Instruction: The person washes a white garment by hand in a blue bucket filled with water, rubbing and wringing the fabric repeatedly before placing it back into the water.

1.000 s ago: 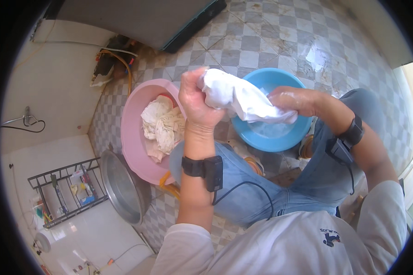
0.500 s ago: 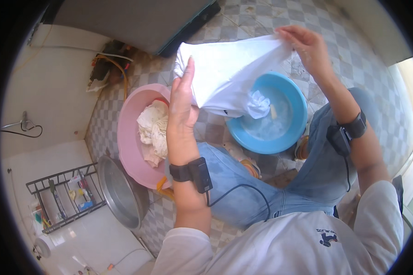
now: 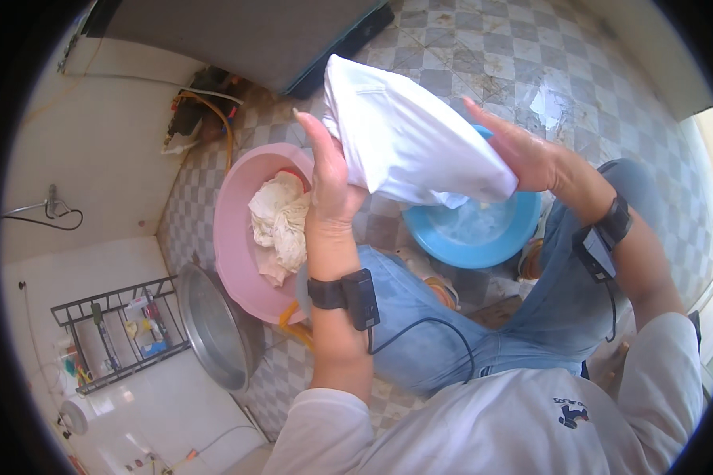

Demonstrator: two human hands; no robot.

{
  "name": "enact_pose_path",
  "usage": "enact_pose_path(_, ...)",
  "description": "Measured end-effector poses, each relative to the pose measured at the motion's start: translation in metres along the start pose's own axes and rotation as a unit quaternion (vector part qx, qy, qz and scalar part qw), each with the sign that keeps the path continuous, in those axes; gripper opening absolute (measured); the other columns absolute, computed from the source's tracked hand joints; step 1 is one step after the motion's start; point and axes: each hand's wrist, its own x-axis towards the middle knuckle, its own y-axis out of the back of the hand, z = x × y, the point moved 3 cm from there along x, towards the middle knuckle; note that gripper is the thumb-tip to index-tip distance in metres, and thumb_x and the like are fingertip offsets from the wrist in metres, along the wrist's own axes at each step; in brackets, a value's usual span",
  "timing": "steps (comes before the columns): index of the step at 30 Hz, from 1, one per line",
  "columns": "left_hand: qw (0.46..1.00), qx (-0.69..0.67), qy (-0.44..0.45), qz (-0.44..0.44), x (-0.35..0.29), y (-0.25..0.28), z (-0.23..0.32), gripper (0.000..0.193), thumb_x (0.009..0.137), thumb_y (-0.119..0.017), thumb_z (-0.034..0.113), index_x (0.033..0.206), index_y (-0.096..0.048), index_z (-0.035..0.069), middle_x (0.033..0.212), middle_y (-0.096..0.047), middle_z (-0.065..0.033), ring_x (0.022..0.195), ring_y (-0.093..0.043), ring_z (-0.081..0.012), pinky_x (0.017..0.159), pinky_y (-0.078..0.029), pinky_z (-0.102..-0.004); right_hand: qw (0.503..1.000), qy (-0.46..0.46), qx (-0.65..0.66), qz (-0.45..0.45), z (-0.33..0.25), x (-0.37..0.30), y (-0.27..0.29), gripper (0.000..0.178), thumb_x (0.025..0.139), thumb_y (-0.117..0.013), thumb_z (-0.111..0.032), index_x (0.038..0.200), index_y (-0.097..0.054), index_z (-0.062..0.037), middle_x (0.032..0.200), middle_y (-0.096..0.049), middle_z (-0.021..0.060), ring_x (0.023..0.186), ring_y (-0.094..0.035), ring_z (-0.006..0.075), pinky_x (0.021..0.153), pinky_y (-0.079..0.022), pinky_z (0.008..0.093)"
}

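White, folded fabric cloth [image 3: 416,131] is held up between two bare hands, partly above a round, light-blue plastic basin [image 3: 471,259] of cloudy water. It is probably kept near the basin so that drips are caught, and its two ends are supported apart, seemingly to spread the fabric. At its left end, the left hand [image 3: 334,170] is set with the thumb wide of the fabric; the other fingers are hidden behind it, so their grip cannot be told. Its right end is met by the right hand [image 3: 523,154], one digit stretched toward the upper left; whether the remaining fingers are curled cannot be seen. Crumpled, cream-coloured cloths [image 3: 281,222] are heaped in a pink plastic basin [image 3: 234,237] at left.
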Motion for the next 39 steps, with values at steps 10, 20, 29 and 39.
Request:
enact_pose_path(10,0.994,-0.097,0.055,-0.014,-0.004,-0.01,-0.001,0.111,0.075,-0.015,0.085,0.14,-0.024,-0.005,0.134,-0.042,-0.0112,0.122,-0.041,-0.021,0.105,-0.03,-0.0323,0.86,0.399,-0.255,0.191,-0.052,-0.016,0.003,0.048,0.083,-0.064,-0.044,0.111,-0.06,-0.0046,0.099,-0.063,0.0055,0.093,-0.059,0.0159,0.084,-0.045,0.0294)
enact_pose_path(20,0.998,-0.007,0.033,-0.062,-0.005,-0.021,-0.01,0.096,0.084,-0.015,0.075,0.14,-0.026,-0.003,0.136,-0.041,-0.0118,0.125,-0.04,-0.0203,0.104,-0.031,-0.0327,0.979,0.198,-0.053,-0.008,-0.023,-0.008,-0.033,0.053,0.086,-0.062,-0.043,0.12,-0.056,-0.0025,0.112,-0.061,0.0091,0.101,-0.057,0.0159,0.088,-0.044,0.0314)
enact_pose_path(29,0.982,0.077,-0.097,0.142,0.007,-0.04,-0.031,0.024,0.094,-0.054,0.016,0.108,-0.059,-0.003,0.101,-0.062,-0.0033,0.09,-0.054,-0.007,0.08,-0.044,-0.022,0.878,0.45,-0.058,0.152,-0.036,0.003,-0.013,0.026,0.09,-0.061,-0.029,0.104,-0.057,-0.0073,0.096,-0.062,0.0027,0.088,-0.058,0.0101,0.079,-0.047,0.0255)
enact_pose_path(39,0.935,0.172,-0.142,0.275,0.011,-0.025,-0.046,0.034,0.097,-0.049,0.029,0.091,-0.06,-0.002,0.082,-0.059,-0.0014,0.073,-0.052,-0.0059,0.065,-0.043,-0.0227,0.829,0.504,-0.107,0.216,-0.032,0.007,-0.028,0.027,0.092,-0.059,-0.031,0.102,-0.055,-0.0061,0.09,-0.06,0.0,0.081,-0.056,0.007,0.069,-0.047,0.0237)
